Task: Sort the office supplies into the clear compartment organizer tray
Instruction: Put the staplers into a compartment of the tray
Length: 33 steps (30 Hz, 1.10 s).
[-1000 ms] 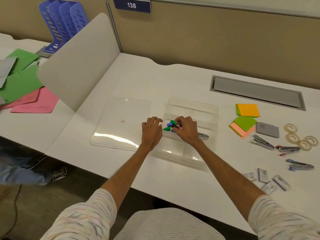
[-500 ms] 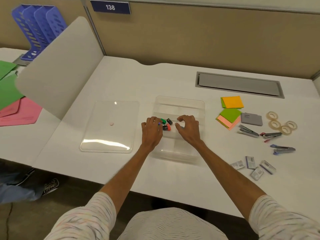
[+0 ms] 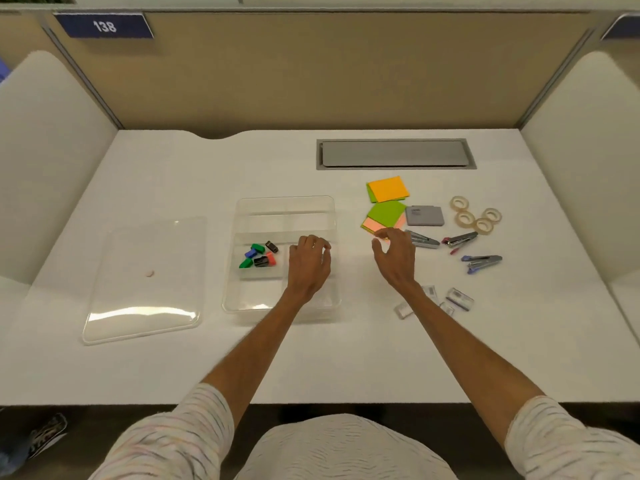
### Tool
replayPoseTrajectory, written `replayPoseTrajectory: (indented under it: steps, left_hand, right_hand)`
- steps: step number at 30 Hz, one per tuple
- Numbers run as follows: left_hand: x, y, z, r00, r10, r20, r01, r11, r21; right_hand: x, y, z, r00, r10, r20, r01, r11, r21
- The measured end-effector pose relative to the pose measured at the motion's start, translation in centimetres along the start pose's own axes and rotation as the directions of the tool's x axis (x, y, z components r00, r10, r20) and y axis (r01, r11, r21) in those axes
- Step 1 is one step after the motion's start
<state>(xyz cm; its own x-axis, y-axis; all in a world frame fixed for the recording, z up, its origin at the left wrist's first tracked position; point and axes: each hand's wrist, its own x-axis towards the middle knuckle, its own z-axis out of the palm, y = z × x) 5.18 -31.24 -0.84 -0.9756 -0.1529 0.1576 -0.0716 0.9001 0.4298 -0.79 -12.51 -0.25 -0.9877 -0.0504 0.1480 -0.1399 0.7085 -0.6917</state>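
Observation:
The clear compartment tray [image 3: 287, 206] sits at the desk's middle. Several small coloured binder clips [image 3: 259, 256] lie in its left middle compartment. My left hand [image 3: 309, 263] rests over the tray's right side, fingers curled loosely, holding nothing. My right hand [image 3: 394, 252] hovers right of the tray, fingers relaxed and spread, beside the sticky notes [image 3: 386, 211] and a stapler [image 3: 423, 240]. Two more staplers [image 3: 462, 239] [image 3: 482, 262], several tape rolls [image 3: 475, 216], a grey box [image 3: 424, 215] and several small staple boxes [image 3: 459, 298] lie further right.
The tray's clear lid [image 3: 145, 278] lies flat to the left with a small pink bit on it. A grey cable hatch [image 3: 394, 153] is set into the desk at the back. White side panels [image 3: 45, 150] stand at both ends.
My right hand has left the binder clips in the tray and moved right, out over the desk toward the sticky notes and stapler. The view has swung right. My left hand stays at the tray.

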Motion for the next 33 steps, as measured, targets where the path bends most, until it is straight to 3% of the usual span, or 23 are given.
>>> replayPoseTrajectory:
  steps: [11, 20, 29, 33]
  left_hand:
    - [3.0, 11.2, 6.0, 0.983, 0.132, 0.124, -0.122, 0.989, -0.081]
    - [5.4, 14.6, 9.9, 0.948, 0.086, 0.307, -0.092, 0.996, 0.003]
    - [7.6, 17.9, 12.8, 0.920, 0.138, 0.368, -0.178, 0.981, 0.078]
    - [8.1, 18.9, 13.5, 0.913, 0.146, 0.381, -0.194, 0.977, 0.089]
  right_hand:
    - [1.7, 9.8, -7.6, 0.977, 0.202, -0.069, -0.209, 0.971, -0.114]
    - [2.7, 15.9, -11.6, 0.958, 0.285, -0.017, -0.282, 0.932, -0.227]
    - [3.4, 19.3, -13.9, 0.956, 0.254, 0.144, -0.201, 0.930, -0.308]
    - [3.5, 20.4, -14.2, 0.943, 0.200, 0.265, -0.098, 0.930, -0.354]
